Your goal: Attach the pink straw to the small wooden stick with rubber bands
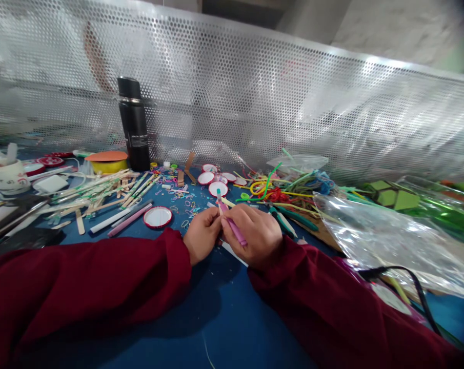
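Both my hands meet at the middle of the blue table [224, 318], in dark red sleeves. My right hand [255, 233] is closed around a pink stick [235, 231] whose teal tip [218, 193] points away from me. My left hand [201, 233] is closed in a pinch against the same stick near its far end. A white strip [234, 253] lies under my right hand. A red-rimmed white disc [157, 217] lies just left of my left hand.
A black flask [134, 123] stands at the back before a perforated metal screen [255, 87]. Wooden sticks [101, 192], small rubber bands [183, 197], more discs [216, 182], coloured straws [289, 187], clear plastic bags [385, 236], a white cup [6, 174] and a black cable [416, 292] lie around.
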`<move>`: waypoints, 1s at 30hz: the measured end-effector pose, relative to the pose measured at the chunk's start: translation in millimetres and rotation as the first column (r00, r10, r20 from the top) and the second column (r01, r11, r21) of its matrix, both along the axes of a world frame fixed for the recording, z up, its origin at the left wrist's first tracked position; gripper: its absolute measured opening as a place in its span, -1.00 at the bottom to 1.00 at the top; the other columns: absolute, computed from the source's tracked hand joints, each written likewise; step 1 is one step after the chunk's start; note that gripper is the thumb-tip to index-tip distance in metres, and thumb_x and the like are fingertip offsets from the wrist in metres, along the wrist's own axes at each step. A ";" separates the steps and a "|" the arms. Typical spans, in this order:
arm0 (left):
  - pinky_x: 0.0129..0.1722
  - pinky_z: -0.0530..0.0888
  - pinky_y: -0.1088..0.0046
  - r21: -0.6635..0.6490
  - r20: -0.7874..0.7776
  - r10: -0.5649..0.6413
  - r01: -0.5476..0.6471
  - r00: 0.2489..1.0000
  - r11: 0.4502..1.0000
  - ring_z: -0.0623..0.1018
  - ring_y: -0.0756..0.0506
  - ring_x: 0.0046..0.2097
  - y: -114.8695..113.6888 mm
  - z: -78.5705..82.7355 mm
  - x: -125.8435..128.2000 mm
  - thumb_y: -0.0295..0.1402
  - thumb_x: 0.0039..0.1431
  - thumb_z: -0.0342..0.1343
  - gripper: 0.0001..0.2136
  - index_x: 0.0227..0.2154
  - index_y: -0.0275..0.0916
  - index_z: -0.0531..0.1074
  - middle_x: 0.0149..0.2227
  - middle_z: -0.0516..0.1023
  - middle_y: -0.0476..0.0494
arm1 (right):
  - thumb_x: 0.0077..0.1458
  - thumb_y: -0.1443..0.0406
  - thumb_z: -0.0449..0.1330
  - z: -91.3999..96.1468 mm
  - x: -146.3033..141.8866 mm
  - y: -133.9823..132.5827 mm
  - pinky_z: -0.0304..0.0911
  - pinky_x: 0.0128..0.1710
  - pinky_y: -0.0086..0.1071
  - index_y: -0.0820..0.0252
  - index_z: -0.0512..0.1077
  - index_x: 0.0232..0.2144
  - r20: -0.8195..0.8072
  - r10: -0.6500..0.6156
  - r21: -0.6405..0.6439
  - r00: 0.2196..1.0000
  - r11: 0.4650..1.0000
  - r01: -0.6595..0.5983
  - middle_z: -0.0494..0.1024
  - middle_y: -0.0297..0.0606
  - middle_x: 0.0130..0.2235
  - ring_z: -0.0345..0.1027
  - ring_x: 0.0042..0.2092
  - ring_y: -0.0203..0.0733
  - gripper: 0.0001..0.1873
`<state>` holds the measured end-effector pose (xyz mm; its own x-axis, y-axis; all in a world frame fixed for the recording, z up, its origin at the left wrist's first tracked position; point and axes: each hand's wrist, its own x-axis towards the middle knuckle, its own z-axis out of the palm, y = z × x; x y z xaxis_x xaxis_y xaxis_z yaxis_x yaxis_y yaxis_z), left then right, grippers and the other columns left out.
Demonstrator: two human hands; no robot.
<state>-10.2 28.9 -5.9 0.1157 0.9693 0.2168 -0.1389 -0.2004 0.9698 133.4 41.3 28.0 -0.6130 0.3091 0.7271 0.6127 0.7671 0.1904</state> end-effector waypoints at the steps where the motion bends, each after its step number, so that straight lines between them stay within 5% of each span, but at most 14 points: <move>1: -0.53 0.33 0.57 0.001 -0.003 0.001 -0.001 1.000 1.000 0.34 0.06 -0.51 0.1 -0.1 -0.1 -0.19 0.17 0.07 -0.79 -0.39 -0.26 0.38 -0.50 0.34 0.03 | 0.18 0.27 0.09 -0.1 0.1 0.1 0.14 -0.35 -0.36 0.19 0.40 -0.37 -0.005 -0.005 0.005 1.000 1.000 0.005 0.47 -0.24 -0.39 0.33 -0.35 -0.24 -0.86; 30: -0.54 0.33 0.55 -0.009 -0.023 -0.002 0.002 1.000 1.000 0.33 0.05 -0.51 0.7 0.2 -0.1 -0.19 0.18 0.05 -0.78 -0.36 -0.27 0.37 -0.49 0.34 0.03 | 0.20 0.26 0.08 0.6 0.1 -0.4 0.12 -0.35 -0.36 0.20 0.40 -0.38 -0.005 0.001 0.020 1.000 1.000 -0.001 0.46 -0.25 -0.41 0.30 -0.37 -0.24 -0.84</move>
